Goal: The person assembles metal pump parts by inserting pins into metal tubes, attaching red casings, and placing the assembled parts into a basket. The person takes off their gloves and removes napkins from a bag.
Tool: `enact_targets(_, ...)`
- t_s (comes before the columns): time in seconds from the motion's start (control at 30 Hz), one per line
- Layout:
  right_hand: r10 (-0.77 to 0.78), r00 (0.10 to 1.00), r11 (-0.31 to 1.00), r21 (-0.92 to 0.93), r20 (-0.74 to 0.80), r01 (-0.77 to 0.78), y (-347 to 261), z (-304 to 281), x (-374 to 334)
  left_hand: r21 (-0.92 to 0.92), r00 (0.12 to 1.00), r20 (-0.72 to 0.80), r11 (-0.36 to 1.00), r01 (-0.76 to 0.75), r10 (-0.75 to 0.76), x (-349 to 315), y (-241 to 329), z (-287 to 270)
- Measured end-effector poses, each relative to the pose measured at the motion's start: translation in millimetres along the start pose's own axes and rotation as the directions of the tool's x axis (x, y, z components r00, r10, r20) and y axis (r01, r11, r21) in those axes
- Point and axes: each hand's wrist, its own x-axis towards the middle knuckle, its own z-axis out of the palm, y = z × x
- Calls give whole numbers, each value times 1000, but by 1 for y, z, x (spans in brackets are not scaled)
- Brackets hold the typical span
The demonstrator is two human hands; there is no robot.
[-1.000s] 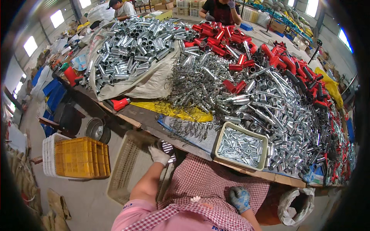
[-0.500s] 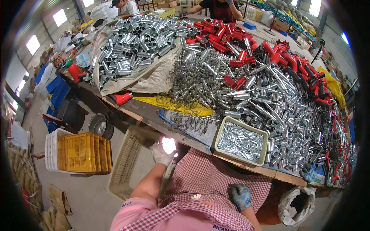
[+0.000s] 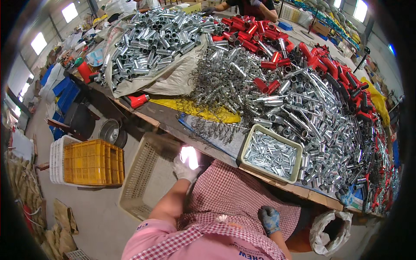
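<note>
My left hand (image 3: 185, 170), in a whitish glove, hangs over the inner edge of a beige plastic crate (image 3: 130, 190) below the table. A white glare covers its fingers, so whether it holds anything is hidden. My right hand (image 3: 269, 219), in a grey and blue glove, rests on the checked apron (image 3: 242, 190) with its fingers curled in and nothing showing in them. Nearest on the table is a pale tray (image 3: 299, 167) of small metal pins (image 3: 271, 154). Behind it spread loose metal tubes (image 3: 331, 143) and a tangle of wire springs (image 3: 212, 95).
Short metal tubes (image 3: 151, 43) pile on a sack at the back left. Red handles (image 3: 249, 32) heap behind. A yellow crate (image 3: 93, 162) and a metal basin (image 3: 112, 131) stand on the floor at left, a white sack (image 3: 318, 238) at right. A co-worker's arm (image 3: 221, 7) reaches in across the table.
The view has shifted slightly, with the far table a little higher in the picture. My left hand stays by the crate, and my right hand still rests on the apron.
</note>
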Motion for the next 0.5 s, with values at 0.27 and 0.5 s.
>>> enact_targets(0.27, -88, 996, 984, -157, -4, 86, 20, 2, 11, 161, 983, 183, 987, -17, -13, 7, 12, -12)
enact_targets(0.5, 117, 993, 990, 77, 22, -118, -22, 7, 6, 191, 984, 178, 981, -36, 1, 6, 8, -8)
